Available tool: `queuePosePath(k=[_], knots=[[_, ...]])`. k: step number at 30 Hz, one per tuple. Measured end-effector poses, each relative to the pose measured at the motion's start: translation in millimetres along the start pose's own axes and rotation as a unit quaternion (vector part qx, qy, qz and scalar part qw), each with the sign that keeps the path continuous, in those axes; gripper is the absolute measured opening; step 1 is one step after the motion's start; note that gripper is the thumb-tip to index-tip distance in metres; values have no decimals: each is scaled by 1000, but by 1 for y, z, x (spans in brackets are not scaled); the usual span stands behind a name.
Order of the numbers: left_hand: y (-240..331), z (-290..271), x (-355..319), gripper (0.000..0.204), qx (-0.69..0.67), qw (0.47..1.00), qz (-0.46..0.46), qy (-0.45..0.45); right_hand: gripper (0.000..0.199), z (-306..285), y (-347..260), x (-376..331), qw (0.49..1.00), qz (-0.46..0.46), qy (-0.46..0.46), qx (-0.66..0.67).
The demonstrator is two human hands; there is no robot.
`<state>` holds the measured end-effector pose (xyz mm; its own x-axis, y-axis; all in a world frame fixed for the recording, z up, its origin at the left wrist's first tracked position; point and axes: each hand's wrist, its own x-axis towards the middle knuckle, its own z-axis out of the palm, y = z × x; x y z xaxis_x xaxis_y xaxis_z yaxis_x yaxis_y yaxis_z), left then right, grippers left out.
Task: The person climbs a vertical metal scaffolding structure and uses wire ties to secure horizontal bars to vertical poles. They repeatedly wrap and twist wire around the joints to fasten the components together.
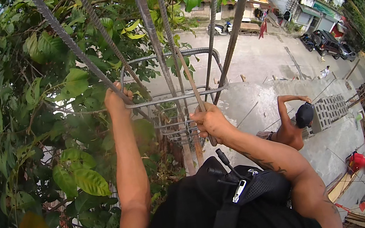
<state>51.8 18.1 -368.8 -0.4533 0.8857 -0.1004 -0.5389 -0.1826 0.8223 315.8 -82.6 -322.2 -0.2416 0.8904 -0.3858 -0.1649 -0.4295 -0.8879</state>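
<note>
Steel bar (78, 49) clamped in left grip (116, 98), rod (189, 76) in right grip (211, 121), stirrup edge (177, 98) near, leaves (88, 179) crowding left

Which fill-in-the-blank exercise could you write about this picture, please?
The person's left hand grips a ribbed grey steel bar by the ____ end of a bent rectangular steel tie.
The person's ____ hand holds a slim, straight brown rod.
The broad leaves at the picture's left are mostly ____.
The grey concrete blocks beside the co-worker in a dark cap are not solid but ____.
Missing words: left; right; green; hollow.
</note>
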Motion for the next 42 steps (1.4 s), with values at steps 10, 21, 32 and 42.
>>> queuePosePath(k=[10, 21, 32, 42], knots=[[-9, -1, 3, 19, 6, 999, 23, 22, 16, -8, 9, 2, 998, -32, -15, 56], [-14, -10, -10, 27, 102, 992, -74, -32, 15, -5, 20, 9, 1000, 14, -7, 23], [-22, -10, 0, 24, 52, 994, -91, 26, 12, -13, 39, 24, 999, -9, 37, 1], [-25, -9, 12, 19, 15, 993, -114, 30, 18, -64, 24, 5, 930, -233, 14, -283]])
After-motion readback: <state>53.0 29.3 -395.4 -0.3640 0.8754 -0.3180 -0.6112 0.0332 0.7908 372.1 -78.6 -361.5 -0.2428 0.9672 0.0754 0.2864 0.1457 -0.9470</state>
